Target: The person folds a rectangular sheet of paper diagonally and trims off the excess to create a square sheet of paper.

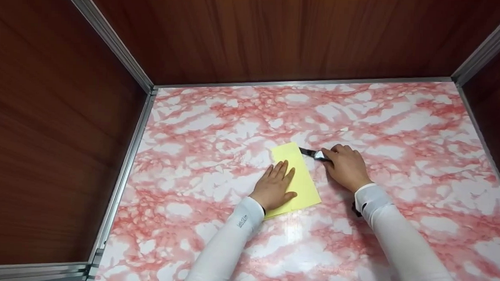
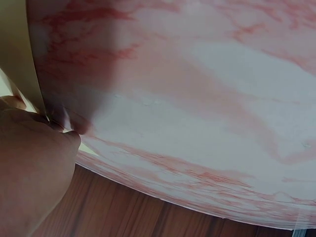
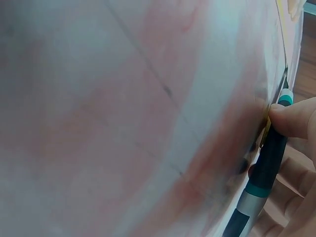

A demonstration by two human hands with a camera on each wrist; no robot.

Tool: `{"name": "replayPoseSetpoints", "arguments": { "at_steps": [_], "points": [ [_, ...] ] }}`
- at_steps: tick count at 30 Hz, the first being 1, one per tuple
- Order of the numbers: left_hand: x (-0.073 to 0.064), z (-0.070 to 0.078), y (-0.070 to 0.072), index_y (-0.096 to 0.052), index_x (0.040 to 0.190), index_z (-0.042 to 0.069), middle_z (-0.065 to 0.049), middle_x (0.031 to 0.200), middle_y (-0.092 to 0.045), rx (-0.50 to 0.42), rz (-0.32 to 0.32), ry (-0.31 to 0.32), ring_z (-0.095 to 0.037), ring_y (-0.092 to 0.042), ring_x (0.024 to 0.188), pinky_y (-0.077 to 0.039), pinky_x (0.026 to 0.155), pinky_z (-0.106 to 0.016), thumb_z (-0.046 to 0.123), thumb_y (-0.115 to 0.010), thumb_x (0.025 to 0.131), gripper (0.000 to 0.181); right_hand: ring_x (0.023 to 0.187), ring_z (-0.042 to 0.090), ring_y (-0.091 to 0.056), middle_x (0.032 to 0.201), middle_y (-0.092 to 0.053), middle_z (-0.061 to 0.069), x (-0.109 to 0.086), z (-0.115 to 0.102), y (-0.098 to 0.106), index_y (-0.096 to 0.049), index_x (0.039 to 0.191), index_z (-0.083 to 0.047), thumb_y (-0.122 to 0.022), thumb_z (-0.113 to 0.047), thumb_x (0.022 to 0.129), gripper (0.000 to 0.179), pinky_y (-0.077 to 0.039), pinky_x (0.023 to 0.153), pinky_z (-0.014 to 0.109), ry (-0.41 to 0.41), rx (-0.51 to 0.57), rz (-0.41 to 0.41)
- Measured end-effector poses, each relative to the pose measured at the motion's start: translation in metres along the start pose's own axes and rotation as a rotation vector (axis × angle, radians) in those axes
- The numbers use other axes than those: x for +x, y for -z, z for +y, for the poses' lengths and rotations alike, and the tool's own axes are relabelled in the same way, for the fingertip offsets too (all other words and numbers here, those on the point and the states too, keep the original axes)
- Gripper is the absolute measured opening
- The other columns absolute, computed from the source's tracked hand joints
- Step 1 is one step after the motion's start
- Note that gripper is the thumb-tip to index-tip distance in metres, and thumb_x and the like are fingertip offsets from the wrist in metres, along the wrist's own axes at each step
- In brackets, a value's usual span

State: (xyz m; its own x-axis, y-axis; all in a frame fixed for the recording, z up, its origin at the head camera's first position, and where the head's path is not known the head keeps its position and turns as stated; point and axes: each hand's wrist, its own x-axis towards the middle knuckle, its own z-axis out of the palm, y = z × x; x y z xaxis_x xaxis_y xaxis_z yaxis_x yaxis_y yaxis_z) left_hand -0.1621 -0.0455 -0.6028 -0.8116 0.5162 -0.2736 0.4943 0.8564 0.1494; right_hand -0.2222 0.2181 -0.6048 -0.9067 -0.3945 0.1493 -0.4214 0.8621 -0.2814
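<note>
A yellow sheet of paper (image 1: 303,185), which looks folded double, lies on the table. My left hand (image 1: 274,188) rests on its left part with the fingers spread and straight. In the left wrist view the paper (image 2: 17,44) shows at the left edge, beside the hand (image 2: 37,163). My right hand (image 1: 348,167) grips a knife (image 1: 321,156) by its black handle, which has teal and silver bands in the right wrist view. The dark blade (image 1: 306,151) points left, its tip right at the paper's upper right edge. In the right wrist view the thumb (image 3: 291,118) presses along the handle (image 3: 270,163).
The table (image 1: 205,238) has a red and white marbled top. Dark brown wood panels (image 1: 278,37) with metal edge strips (image 1: 119,181) stand at the back and on both sides. A small pale scrap (image 1: 344,129) lies beyond the right hand.
</note>
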Motion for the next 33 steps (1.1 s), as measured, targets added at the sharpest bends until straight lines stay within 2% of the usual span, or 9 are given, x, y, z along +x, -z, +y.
{"name": "replayPoseSetpoints", "arguments": {
  "at_steps": [9, 33],
  "points": [
    [0.000, 0.001, 0.001, -0.018, 0.166, 0.015, -0.014, 0.171, -0.007, 0.016, -0.004, -0.001, -0.026, -0.004, 0.157, -0.005, 0.125, -0.043, 0.058, -0.042, 0.105, 0.078, 0.102, 0.039, -0.057, 0.110, -0.062, 0.015, 0.007, -0.006, -0.002, -0.066, 0.138, -0.010, -0.071, -0.022, 0.096, 0.043, -0.045, 0.084, 0.059, 0.009, -0.014, -0.034],
    [-0.002, 0.001, 0.003, -0.019, 0.165, 0.014, -0.014, 0.171, -0.008, 0.000, 0.009, -0.007, -0.026, -0.005, 0.157, -0.006, 0.125, -0.043, 0.057, -0.043, 0.105, 0.078, 0.098, 0.038, -0.057, 0.109, -0.062, 0.015, 0.016, -0.005, -0.003, -0.067, 0.136, -0.011, -0.073, -0.023, 0.096, 0.043, -0.046, 0.082, 0.058, 0.006, -0.018, -0.020]
  ]
}}
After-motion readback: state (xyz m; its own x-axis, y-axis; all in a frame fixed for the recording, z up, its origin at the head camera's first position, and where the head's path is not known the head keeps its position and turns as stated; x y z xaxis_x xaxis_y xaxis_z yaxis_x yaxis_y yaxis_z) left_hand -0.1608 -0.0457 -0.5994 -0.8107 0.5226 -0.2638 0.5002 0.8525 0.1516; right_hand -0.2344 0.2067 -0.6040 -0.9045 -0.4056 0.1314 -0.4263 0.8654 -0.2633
